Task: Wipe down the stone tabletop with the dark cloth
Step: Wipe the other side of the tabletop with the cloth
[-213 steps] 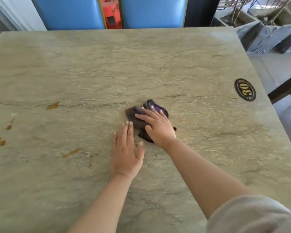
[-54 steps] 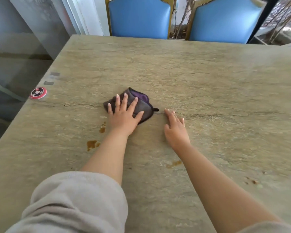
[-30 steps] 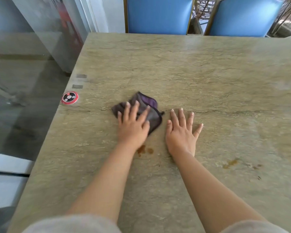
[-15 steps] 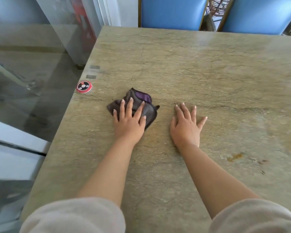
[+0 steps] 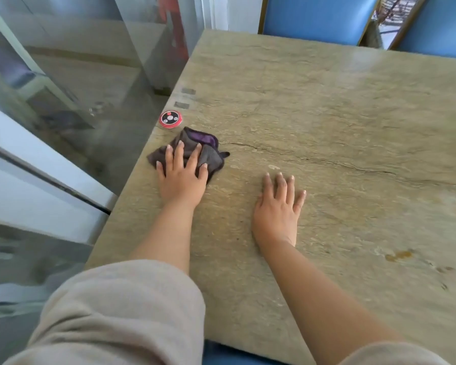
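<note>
The dark cloth (image 5: 207, 147), brown-grey with a purple fold, lies bunched near the left edge of the stone tabletop (image 5: 327, 114). My left hand (image 5: 182, 175) presses flat on it with fingers spread over the fabric. My right hand (image 5: 278, 206) rests palm-down on bare stone to the right of the cloth, fingers apart, holding nothing. A brown stain (image 5: 398, 255) marks the stone at the right, with small specks beside it.
A round red and black call button (image 5: 170, 119) sits at the table's left edge, just beyond the cloth. Two blue chairs (image 5: 313, 17) stand at the far side. A glass partition (image 5: 63, 101) runs along the left of the table.
My left hand has slid the cloth left toward the table's edge, close to the call button. My right hand stays flat on the stone; the gap between my hands has widened.
</note>
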`<state>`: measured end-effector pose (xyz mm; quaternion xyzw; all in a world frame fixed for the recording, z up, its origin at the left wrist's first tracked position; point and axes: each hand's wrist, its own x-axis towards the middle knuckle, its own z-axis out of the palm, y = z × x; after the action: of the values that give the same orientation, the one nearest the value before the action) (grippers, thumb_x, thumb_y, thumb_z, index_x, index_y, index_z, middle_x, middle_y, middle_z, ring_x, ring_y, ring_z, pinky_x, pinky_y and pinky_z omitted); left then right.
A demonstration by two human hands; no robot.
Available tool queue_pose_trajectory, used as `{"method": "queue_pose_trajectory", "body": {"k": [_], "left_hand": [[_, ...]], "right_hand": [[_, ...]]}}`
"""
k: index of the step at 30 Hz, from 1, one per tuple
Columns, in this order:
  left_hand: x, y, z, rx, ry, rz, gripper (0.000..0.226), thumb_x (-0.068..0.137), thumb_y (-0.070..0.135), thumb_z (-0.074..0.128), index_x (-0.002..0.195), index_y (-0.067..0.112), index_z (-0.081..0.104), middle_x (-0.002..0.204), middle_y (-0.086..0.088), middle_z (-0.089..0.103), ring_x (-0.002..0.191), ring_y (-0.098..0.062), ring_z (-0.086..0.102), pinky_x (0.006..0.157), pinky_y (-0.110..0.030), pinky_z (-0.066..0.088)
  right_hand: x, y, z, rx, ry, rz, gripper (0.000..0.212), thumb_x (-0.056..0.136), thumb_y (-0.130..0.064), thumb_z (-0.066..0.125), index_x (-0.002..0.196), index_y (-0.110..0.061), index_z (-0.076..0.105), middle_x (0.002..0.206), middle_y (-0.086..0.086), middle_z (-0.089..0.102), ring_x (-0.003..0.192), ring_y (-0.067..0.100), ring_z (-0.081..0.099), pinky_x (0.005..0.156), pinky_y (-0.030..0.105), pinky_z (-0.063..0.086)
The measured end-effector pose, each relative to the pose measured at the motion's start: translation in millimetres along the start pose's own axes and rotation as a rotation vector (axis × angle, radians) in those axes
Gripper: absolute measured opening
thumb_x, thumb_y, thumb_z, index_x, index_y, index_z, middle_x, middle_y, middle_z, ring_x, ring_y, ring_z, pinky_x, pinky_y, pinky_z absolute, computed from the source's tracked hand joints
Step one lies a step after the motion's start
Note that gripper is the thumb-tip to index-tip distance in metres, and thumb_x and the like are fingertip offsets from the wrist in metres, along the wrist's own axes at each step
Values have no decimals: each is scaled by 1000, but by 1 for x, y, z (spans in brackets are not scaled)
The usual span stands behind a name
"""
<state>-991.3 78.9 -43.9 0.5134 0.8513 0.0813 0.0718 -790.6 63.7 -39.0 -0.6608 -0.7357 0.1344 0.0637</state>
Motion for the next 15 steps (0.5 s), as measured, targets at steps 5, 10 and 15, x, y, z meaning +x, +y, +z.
{"method": "queue_pose_trajectory", "body": {"k": [5,10,15], "left_hand": [[-96,5,8,16,33,146,54,94,50,31,147,41,31,160,-4,22,149,-29,13,117,-53,16],[-96,-35,1,74,-38,310,55,94,55,26,148,46,26,162,4,17,150,-22,11,117,-49,16],[-40,-11,-1,44,-52,-57,54,98,53,26,151,45,13,164,2,-2,149,-26,-9,119,-52,0]], "right_hand": [[-3,-4,-4,-33,-18,-85,51,104,-25,20,154,-21,12,161,5,9,149,27,-9,117,57,-7],[-4,-1,-3,10,22,-150,50,102,-20,26,152,-22,22,160,3,17,149,21,-2,119,50,-6],[-3,0,-2,33,30,-143,49,102,-21,27,151,-24,24,159,1,19,149,20,-1,119,49,-7]]}}
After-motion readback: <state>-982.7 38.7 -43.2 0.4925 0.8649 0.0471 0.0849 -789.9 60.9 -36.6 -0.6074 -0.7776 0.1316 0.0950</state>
